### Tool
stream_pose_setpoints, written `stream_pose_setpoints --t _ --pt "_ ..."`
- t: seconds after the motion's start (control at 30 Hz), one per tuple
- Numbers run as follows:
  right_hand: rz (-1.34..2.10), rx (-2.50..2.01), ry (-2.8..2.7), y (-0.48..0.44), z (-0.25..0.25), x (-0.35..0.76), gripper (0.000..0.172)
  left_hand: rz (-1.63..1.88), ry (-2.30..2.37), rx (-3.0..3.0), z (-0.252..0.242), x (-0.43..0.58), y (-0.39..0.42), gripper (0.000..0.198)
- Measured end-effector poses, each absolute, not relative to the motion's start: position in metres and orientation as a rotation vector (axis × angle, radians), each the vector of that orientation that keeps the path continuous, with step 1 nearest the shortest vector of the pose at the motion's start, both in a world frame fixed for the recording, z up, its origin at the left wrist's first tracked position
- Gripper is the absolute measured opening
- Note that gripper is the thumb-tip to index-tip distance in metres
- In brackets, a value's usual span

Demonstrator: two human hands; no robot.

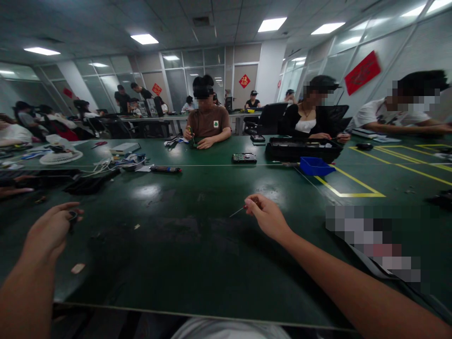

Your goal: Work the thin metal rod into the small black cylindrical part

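Head view: left hand (47, 233) at lower left, index finger extended, other fingers gripping a small dark part (72, 216), mostly hidden. Tan scrap (78, 268) below it on the green table (176, 282). Screwdriver (237, 212) just right of frame centre, thin shaft pointing left and down, handle in closed fingers of right hand (270, 216). Blue bin (314, 166) farther right, higher up.

White ceiling panels (272, 24) light the scene dimly, leaving hazy glare on the green surface (169, 273) while shapes stretch toward the edges.
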State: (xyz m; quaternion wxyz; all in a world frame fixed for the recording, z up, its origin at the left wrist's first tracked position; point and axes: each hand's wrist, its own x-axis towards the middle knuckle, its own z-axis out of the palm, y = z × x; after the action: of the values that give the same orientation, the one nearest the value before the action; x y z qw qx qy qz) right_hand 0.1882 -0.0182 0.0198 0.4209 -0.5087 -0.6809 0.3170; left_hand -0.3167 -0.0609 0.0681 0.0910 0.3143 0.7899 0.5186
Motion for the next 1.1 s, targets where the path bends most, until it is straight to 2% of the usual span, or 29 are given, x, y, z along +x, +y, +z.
stream_pose_setpoints --t 0.13,0.3,0.5,0.77,0.93,1.1 --pt "0.782 -1.302 -1.732 -0.019 0.021 0.188 0.029 1.426 2.046 0.984 0.078 -0.275 -0.042 0.039" --pt "0.769 -1.295 -1.7 -0.019 0.018 0.19 0.028 1.313 1.722 1.285 0.09 -0.199 -0.03 0.035" --pt "0.756 -1.227 -1.693 -0.014 0.01 0.192 0.026 1.21 1.367 1.299 0.086 -0.117 -0.017 0.039" --pt "0.714 -1.304 -1.709 -0.018 0.02 0.19 0.03 0.989 1.196 1.506 0.071 -0.044 -0.011 0.031" --pt "0.679 -1.309 -1.716 -0.021 0.025 0.189 0.028 0.803 1.337 1.8 0.048 -0.019 -0.01 0.052" --pt "0.6 -1.316 -1.732 -0.024 0.026 0.188 0.036 0.842 1.366 1.934 0.02 -0.02 -0.004 0.028"
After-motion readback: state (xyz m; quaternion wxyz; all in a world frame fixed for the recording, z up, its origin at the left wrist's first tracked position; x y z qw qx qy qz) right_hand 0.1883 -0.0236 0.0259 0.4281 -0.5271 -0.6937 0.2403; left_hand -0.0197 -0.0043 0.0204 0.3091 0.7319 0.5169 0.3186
